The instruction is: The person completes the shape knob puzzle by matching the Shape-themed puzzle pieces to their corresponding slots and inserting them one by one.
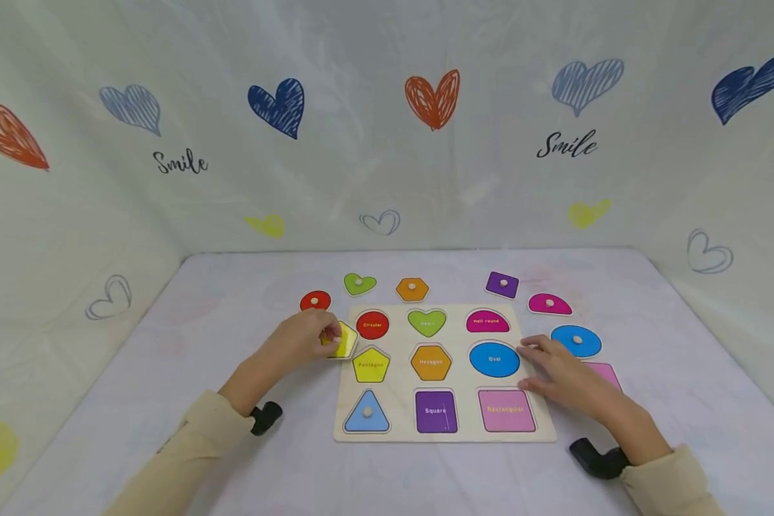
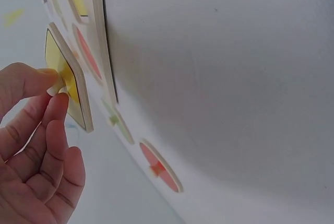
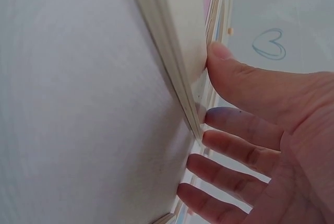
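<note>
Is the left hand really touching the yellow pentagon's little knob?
Touching. The left wrist view shows it plainly: the left hand pinches the knob of the yellow pentagon.

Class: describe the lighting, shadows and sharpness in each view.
Head view: evenly lit, most labels on the board legible; left wrist: the table steeply tilted, softly shadowed, the loose red piece washed out; right wrist: greyish shadow near the fingertips of the right hand.

In front of you, a pale, wrinkled sheet (image 1: 348,165) fills the upper frame and hangs down both sides. Scribbled red, navy and light-blue hearts (image 1: 433,104) run across its top; you can read the black word "Smile" (image 1: 180,163) at upper left and upper right. Below, your whitish tabletop (image 1: 232,308) lies under soft light.
</note>
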`<state>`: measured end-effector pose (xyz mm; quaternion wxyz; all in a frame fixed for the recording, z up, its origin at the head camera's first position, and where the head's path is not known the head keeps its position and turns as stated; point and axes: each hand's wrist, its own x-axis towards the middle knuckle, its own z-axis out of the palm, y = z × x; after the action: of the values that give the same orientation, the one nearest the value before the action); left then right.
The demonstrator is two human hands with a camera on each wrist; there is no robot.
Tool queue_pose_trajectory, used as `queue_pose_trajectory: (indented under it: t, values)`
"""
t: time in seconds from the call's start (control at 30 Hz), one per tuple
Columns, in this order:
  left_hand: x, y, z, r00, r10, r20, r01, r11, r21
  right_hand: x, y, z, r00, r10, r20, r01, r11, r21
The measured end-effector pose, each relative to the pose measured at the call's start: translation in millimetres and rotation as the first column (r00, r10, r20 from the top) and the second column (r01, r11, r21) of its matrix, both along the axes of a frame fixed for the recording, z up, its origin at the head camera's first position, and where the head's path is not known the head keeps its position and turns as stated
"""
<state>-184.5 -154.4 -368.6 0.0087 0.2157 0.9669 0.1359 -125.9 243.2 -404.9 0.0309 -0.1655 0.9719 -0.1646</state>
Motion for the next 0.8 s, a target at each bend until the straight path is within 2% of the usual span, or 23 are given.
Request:
queue_pose_trajectory:
  t: [0.37, 0.8]
  values:
    - [6.5, 14.5, -1.2, 1.000, -0.002, 0.027, 0.002, 1.000, -0.023, 0.2, 0.7, -1.6, 1.000, 0.002, 0.002, -0.002, 1.000, -0.005]
    - [11.8, 27.2, -2.0, 0.998, -0.057, 0.012, 0.057, 0.998, -0.032, 0.1, 1.8, -2.7, 1.000, -0.001, 0.001, 0.001, 1.000, 0.000]
